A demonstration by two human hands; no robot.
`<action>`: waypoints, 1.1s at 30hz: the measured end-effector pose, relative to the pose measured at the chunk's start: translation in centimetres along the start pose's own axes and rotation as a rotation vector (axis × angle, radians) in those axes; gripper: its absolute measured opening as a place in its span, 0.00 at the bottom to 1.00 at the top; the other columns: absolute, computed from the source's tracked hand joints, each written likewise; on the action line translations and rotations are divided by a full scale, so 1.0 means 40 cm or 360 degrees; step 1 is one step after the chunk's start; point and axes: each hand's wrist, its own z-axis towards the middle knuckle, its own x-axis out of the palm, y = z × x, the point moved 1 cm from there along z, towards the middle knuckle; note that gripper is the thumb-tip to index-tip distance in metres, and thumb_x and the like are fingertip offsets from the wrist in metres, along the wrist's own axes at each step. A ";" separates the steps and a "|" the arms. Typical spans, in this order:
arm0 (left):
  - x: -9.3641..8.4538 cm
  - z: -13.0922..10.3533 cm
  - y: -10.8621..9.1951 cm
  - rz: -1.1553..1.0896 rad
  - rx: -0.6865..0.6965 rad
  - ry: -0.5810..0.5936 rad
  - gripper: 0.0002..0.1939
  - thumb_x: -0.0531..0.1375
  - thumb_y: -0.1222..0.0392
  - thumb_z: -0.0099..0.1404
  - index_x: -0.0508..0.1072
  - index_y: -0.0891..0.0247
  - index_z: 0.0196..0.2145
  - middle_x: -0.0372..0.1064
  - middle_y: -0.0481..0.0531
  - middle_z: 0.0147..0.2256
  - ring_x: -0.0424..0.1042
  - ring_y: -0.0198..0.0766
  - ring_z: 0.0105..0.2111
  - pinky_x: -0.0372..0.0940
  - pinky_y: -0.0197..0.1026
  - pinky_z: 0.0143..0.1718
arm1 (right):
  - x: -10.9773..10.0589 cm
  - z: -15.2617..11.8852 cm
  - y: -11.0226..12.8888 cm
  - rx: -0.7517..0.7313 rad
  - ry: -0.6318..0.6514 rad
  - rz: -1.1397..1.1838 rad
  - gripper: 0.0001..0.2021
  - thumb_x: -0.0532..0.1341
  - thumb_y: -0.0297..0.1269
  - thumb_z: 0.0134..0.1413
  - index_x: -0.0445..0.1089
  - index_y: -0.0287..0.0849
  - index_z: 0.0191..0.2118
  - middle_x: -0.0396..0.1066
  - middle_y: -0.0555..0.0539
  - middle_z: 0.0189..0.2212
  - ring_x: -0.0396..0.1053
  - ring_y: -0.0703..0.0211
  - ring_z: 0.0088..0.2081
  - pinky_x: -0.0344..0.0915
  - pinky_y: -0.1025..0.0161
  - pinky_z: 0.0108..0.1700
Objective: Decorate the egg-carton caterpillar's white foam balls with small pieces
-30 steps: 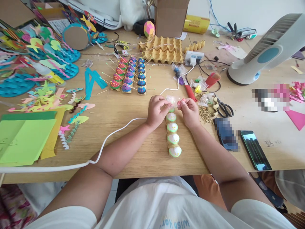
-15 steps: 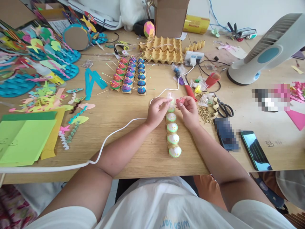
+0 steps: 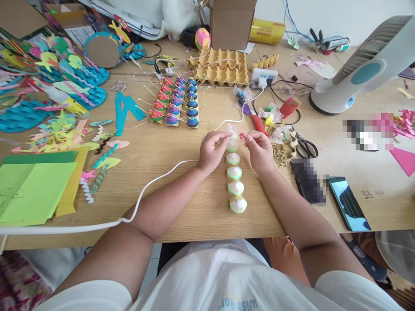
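Observation:
Above the far end of a column of egg-carton cups (image 3: 235, 188), white with green rims, both my hands are raised close together. My left hand (image 3: 213, 150) pinches a clear plastic bag (image 3: 231, 129) between thumb and fingers. A small red piece (image 3: 242, 136) sits at the fingertips of my right hand (image 3: 260, 151), which is closed on it. The bag spans the gap between the hands. Farther back on the left stand three rows of painted cups (image 3: 173, 103), red, purple and dark blue, with thin sticks poking out.
A white cable (image 3: 145, 190) crosses the table and passes over my left forearm. Scissors (image 3: 306, 147), plastic bags and a red tube (image 3: 289, 108) lie right of my hands. A phone (image 3: 349, 204) and a white fan (image 3: 359, 69) are farther right. Paper cutouts (image 3: 61, 134) cover the left.
My right hand has shifted slightly to the right with the red piece, widening the gap between my hands. More of the clear bag shows between them. The cups have not moved.

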 end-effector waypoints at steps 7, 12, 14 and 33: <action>0.001 0.002 0.004 -0.0108 -0.0079 0.0015 0.09 0.66 0.57 0.72 0.86 0.59 0.44 0.85 0.53 0.44 0.81 0.37 0.45 0.71 0.37 0.40 | -0.001 0.004 0.006 0.0096 0.0100 0.0175 0.20 0.83 0.49 0.44 0.74 0.46 0.29 0.70 0.55 0.31 0.70 0.68 0.34 0.72 0.67 0.39; 0.000 0.003 0.011 -0.0130 -0.0137 0.0004 0.10 0.67 0.53 0.72 0.86 0.59 0.44 0.85 0.53 0.44 0.81 0.38 0.45 0.71 0.38 0.41 | -0.009 0.005 0.000 0.0134 0.0034 0.0086 0.21 0.81 0.56 0.43 0.77 0.47 0.32 0.76 0.54 0.33 0.71 0.66 0.34 0.71 0.64 0.40; 0.000 0.003 0.011 -0.0133 -0.0137 -0.0004 0.11 0.67 0.52 0.72 0.86 0.58 0.44 0.85 0.53 0.44 0.81 0.38 0.44 0.71 0.38 0.42 | -0.015 0.008 -0.006 0.0130 0.0018 -0.0003 0.21 0.79 0.59 0.46 0.79 0.48 0.34 0.77 0.53 0.33 0.71 0.65 0.34 0.70 0.63 0.40; -0.012 0.003 -0.017 -0.0240 0.0090 0.0300 0.15 0.61 0.50 0.76 0.86 0.58 0.44 0.81 0.54 0.45 0.79 0.42 0.49 0.73 0.45 0.55 | -0.006 0.012 0.007 0.0209 -0.0027 0.0134 0.25 0.80 0.61 0.41 0.76 0.46 0.30 0.71 0.55 0.25 0.63 0.68 0.27 0.65 0.68 0.31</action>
